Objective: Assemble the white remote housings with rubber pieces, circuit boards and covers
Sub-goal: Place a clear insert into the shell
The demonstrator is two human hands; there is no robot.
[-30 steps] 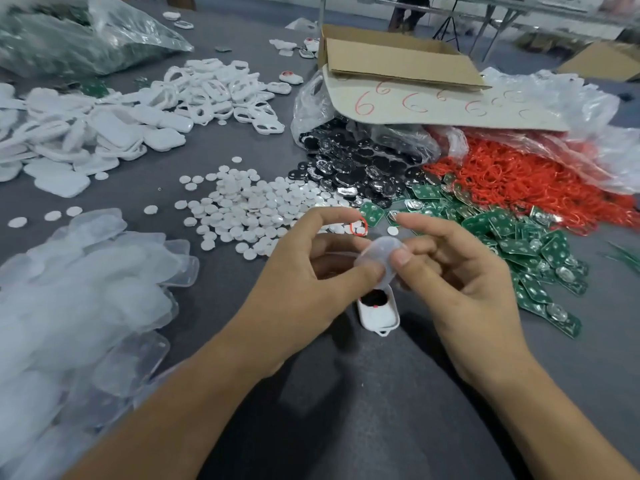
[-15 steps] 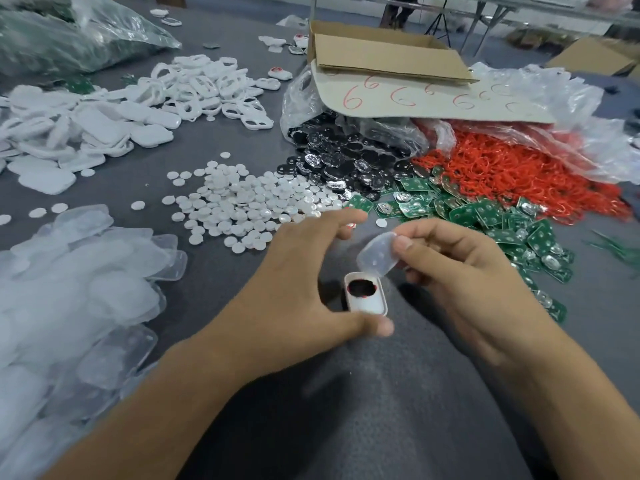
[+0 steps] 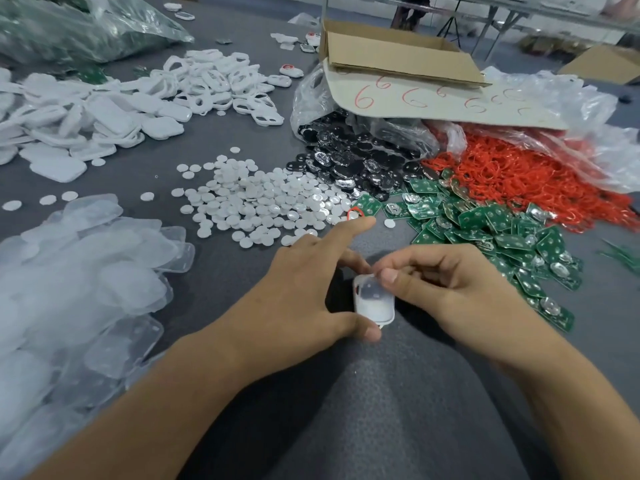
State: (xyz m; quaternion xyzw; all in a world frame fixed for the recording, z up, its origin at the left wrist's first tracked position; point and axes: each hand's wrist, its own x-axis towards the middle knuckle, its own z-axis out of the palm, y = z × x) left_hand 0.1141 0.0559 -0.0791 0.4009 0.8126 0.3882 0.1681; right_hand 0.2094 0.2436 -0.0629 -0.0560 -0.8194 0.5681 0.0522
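The thumb and curled fingers of our right hand (image 3: 450, 296) pinch the far edge of a rubber piece (image 3: 371, 293) and press it into the housing (image 3: 385, 320), which lies on the table (image 3: 242, 140) just before us, between both hands. Our left hand (image 3: 304, 292) grips that housing, thumb at its near end, forefinger straight and touching nothing. We judge this unit barely begun: rubber at its seat, board and cover not yet fitted. The rubber is translucent and soft-looking, a domed rounded rectangle; the housing is hard, glossy white plastic. More rubber pieces (image 3: 86, 271) lie in a cloudy heap at left. Near the hands are small white discs (image 3: 256, 206) and flat green boards (image 3: 502, 233) with silvery domes, beyond them thin red rings (image 3: 540, 174), and far left what we take for smooth white covers (image 3: 86, 126). With piles this big, we reckon much is left.
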